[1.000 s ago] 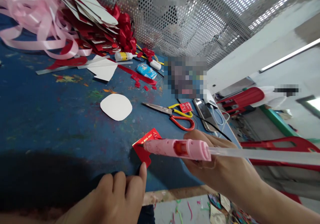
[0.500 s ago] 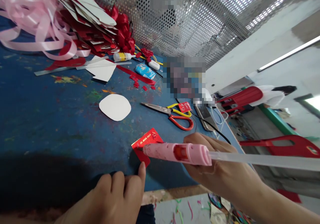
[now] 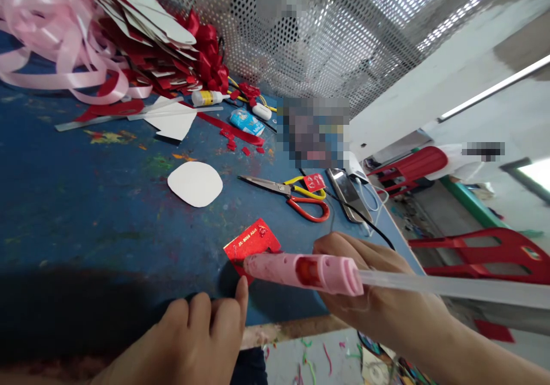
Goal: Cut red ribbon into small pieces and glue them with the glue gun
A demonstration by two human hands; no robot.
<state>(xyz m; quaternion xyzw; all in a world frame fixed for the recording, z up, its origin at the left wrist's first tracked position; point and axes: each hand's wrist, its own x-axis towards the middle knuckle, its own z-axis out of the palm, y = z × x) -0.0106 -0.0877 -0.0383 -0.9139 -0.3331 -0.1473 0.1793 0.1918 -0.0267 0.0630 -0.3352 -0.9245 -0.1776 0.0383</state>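
My right hand (image 3: 378,299) is closed around a pink glue gun (image 3: 305,270) with a clear glue stick (image 3: 451,290) sticking out of its back. The gun's nozzle rests over a small red card (image 3: 251,244) lying on the blue table (image 3: 86,201). Near the table's front edge my left hand (image 3: 197,333) is curled, its index fingertip touching the lower edge of the red card. What the curled fingers hold, if anything, is hidden.
A white rounded paper piece (image 3: 195,183) lies mid-table. Scissors (image 3: 292,196) with red and yellow handles and a phone (image 3: 346,187) with a cable lie to the right. Pink ribbon (image 3: 47,47), red cards, a glue bottle (image 3: 208,97) sit against a perforated metal screen (image 3: 322,35). Red chairs (image 3: 476,253) stand beyond.
The glue gun's nozzle has slid slightly left and down along the red card. My left hand has barely shifted.
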